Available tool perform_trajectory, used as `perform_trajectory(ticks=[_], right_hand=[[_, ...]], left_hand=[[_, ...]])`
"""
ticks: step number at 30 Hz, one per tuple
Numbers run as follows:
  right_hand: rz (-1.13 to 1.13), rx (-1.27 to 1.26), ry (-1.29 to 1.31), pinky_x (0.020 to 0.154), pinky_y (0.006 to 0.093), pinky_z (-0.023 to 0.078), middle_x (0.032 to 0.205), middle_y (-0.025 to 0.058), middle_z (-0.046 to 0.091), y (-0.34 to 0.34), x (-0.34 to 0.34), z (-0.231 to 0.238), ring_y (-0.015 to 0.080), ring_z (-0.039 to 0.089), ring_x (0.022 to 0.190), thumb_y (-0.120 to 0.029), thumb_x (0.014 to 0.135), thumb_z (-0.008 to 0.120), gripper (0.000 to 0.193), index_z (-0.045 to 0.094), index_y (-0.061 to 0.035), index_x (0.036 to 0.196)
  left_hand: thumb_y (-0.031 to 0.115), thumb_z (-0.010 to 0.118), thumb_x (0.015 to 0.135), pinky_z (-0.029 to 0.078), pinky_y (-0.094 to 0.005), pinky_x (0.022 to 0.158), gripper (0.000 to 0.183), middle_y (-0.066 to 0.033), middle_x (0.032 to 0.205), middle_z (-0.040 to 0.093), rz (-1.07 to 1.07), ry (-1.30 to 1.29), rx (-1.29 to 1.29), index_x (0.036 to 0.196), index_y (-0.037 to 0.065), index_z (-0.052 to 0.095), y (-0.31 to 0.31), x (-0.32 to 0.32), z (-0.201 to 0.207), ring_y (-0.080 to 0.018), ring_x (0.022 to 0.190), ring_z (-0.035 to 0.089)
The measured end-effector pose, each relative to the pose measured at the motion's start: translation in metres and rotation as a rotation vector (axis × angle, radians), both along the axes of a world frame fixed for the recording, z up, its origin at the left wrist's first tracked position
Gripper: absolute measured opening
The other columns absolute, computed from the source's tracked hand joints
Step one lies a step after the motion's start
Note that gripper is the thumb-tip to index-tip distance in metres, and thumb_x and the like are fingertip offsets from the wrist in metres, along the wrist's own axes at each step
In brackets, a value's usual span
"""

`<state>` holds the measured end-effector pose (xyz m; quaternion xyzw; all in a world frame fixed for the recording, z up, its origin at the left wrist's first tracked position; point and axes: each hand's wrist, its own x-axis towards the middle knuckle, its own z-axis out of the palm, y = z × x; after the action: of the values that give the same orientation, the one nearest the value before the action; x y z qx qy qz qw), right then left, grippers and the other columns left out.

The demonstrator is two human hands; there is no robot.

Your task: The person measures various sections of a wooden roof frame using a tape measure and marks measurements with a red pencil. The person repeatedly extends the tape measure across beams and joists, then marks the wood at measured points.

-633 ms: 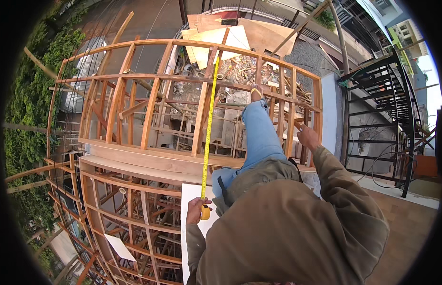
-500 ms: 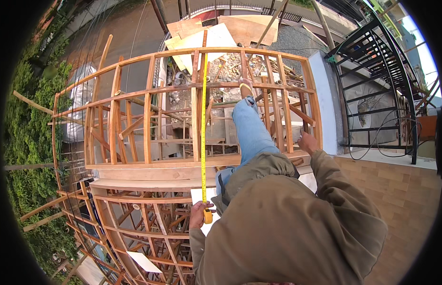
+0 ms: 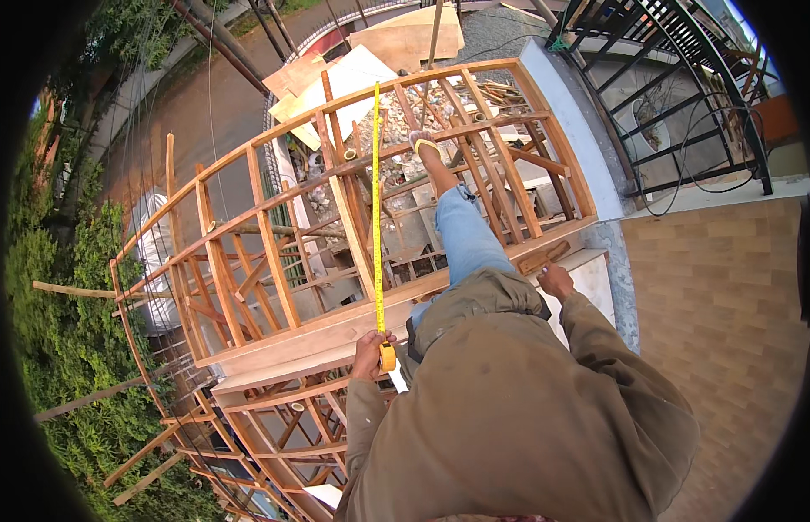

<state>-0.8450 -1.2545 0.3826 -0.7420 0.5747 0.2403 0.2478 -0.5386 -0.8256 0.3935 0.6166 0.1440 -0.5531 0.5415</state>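
Note:
My left hand (image 3: 368,355) is closed round a yellow tape measure (image 3: 388,357) near my left side. Its yellow blade (image 3: 378,209) runs out away from me across the wooden frame (image 3: 348,165), up to the far curved rail. On the right, my right hand (image 3: 557,283) is low by the near beam, fingers curled. A short brown piece of wood (image 3: 544,258) lies against its fingertips; what the fingers hold is hidden. My leg in blue jeans (image 3: 470,235) reaches out over the frame, its sandalled foot (image 3: 425,143) on a middle rail.
Rubble (image 3: 396,130) and plywood sheets (image 3: 357,74) lie below, beyond the open frame. A second timber lattice (image 3: 292,435) is at lower left, near trees (image 3: 66,348). To the right are a black metal railing (image 3: 666,113), a loose cable and a tiled floor (image 3: 709,287).
The view has turned, so the frame now slants up to the right. My left hand still grips the tape measure. My right hand has drawn back from the beam, where the short wood piece now shows.

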Motion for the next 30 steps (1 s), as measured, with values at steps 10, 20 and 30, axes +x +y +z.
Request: perform_trajectory(ticks=[10,20,30], right_hand=[[-0.161,-0.021,-0.021,0.09,0.0486,0.052,0.113,0.026,0.066,-0.021,-0.051,0.0,0.0423,0.063,0.107,-0.034,0.086,0.063,0.046,0.06,-0.0022,0.119],[-0.144,0.081,0.113,0.093,0.0467,0.051,0.116,0.0264,0.065,0.023,-0.111,-0.01,0.0405,0.063,0.11,-0.03,0.087,0.059,0.045,0.061,0.0023,0.118],[-0.209,-0.107,0.005,0.088,0.0445,0.052,0.11,0.0244,0.068,0.015,-0.132,0.029,0.0404,0.065,0.104,-0.032,0.084,0.065,0.041,0.066,0.0018,0.108]], left_hand=[[0.013,0.049,0.099,0.06,-0.0411,0.069,0.017,-0.0124,0.095,0.061,0.062,0.161,-0.141,0.107,-0.001,0.053,-0.05,0.018,0.016,-0.0282,0.079,0.068],[0.019,0.048,0.102,0.061,-0.0411,0.07,0.024,-0.0121,0.099,0.063,0.037,0.146,-0.135,0.112,-0.001,0.054,-0.041,0.014,0.021,-0.0285,0.082,0.069],[0.018,0.045,0.103,0.061,-0.0397,0.07,0.022,-0.0133,0.098,0.064,0.027,0.125,-0.216,0.111,0.0,0.053,-0.059,0.031,0.0,-0.0277,0.083,0.069]])
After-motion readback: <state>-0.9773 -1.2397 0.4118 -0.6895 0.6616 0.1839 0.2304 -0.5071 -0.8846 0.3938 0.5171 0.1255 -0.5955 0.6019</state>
